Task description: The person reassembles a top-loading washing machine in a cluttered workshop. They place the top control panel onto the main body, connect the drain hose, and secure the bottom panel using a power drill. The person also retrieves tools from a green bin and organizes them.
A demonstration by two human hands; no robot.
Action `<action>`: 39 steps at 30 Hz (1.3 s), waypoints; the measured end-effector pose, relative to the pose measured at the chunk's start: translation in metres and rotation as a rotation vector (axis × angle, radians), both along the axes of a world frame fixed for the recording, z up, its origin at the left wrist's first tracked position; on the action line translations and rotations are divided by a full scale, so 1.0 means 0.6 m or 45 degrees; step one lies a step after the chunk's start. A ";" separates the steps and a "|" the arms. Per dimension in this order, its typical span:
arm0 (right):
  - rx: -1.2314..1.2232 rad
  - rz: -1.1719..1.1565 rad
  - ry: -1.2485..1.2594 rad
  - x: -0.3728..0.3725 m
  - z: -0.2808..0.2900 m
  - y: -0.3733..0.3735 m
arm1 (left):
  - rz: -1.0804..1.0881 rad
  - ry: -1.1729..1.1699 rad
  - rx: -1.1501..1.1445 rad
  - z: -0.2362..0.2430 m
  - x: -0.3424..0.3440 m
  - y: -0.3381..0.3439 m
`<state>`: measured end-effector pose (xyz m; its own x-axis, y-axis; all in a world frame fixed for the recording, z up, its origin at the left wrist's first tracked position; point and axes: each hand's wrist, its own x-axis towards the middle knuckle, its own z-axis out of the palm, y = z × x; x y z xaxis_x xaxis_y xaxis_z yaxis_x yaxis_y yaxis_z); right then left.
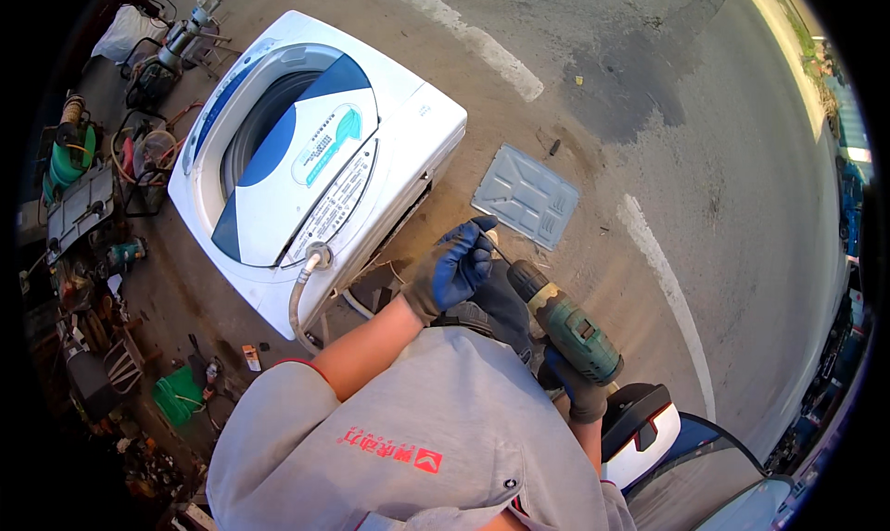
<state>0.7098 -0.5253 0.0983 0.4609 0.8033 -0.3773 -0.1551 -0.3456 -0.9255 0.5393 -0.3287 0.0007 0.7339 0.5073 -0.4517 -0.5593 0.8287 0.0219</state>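
1. The left hand (pixel 454 269), in a blue-and-dark work glove, is raised in front of the chest with its fingers curled inward. Its fingertips are close to the tip of the drill bit (pixel 499 249); whether they pinch the bit or something small there, I cannot tell.
2. The right hand (pixel 577 384), gloved as well, is closed around the power drill (pixel 567 325) at its rear, low on the right side of the body; the grip itself is mostly hidden.
3. The drill has a green body and a darker chuck — it points up and to the left, toward the left hand, with the slim bit reaching out of the chuck.
4. The white washing machine (pixel 422 114) stands on the ground ahead and to the left, its top facing up. The white-and-blue lid (pixel 287 165) covers part of the top, and the dark tub shows beside it.
5. A grey hose (pixel 296 301) runs from a fitting at the machine's near corner down over its edge.
6. A grey ribbed panel (pixel 527 195) lies flat on the ground, just beyond the left hand and apart from the machine.
7. Assorted tools and gear crowd the far left, with a green bag (pixel 179 396) among them — a white vehicle part (pixel 640 443) with red and black trim stands at the lower right.
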 end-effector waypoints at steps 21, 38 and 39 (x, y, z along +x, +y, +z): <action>0.051 -0.182 1.161 0.047 -0.376 0.218 | 0.215 0.608 0.151 -0.241 0.058 0.196; 0.048 -0.202 1.290 0.028 -0.363 0.225 | 0.148 0.569 0.104 -0.235 0.040 0.212; 0.042 -0.204 1.269 0.030 -0.362 0.226 | 0.142 0.540 0.090 -0.236 0.041 0.212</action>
